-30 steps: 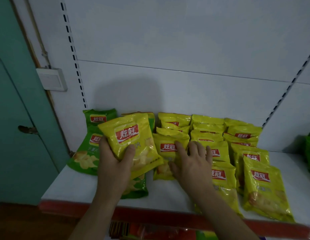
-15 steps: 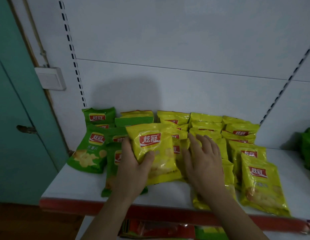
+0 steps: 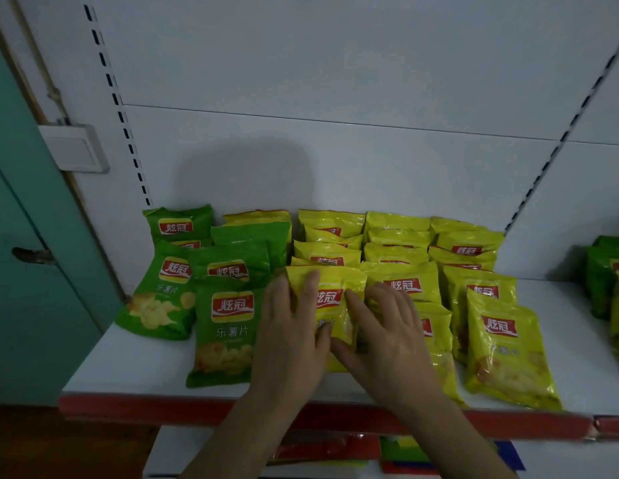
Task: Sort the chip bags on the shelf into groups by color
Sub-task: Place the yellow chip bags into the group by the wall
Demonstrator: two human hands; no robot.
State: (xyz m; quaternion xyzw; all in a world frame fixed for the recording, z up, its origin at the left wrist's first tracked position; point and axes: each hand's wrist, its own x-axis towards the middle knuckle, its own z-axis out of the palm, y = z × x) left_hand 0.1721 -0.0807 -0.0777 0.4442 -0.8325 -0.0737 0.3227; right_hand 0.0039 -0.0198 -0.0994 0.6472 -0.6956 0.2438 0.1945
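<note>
The crinkled yellow foil-plastic chip bags (image 3: 398, 285) are glossy, catching light along their creases; the green plastic chip bags (image 3: 228, 326) shine less (dimmer on that side). The white shelf board (image 3: 135, 361) looks smooth and matt, its red front strip (image 3: 145, 407) slightly glossy. The white perforated back panel (image 3: 335, 150) appears painted metal, the teal door (image 3: 25, 271) matt paint.
</note>
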